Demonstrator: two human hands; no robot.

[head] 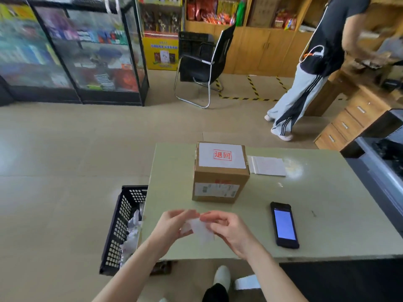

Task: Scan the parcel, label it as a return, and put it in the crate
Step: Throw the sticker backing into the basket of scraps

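A brown cardboard parcel (220,179) stands upright on the pale green table (316,225). A white label with a red stamp (222,158) covers its top, and a shipping label is on its near face. In front of the parcel, my left hand (174,225) and my right hand (226,227) together pinch a crumpled piece of white backing paper (201,231) above the table's near edge. A black handheld scanner (284,224) lies face up to the right, its screen lit. The black perforated crate (122,225) stands on the floor at the table's left side.
A stack of white label sheets (267,165) lies right of the parcel. Crumpled white paper sits in the crate. A black chair (200,66) and a person in striped trousers (301,88) stand beyond the table. A dark machine (379,162) is at the right edge.
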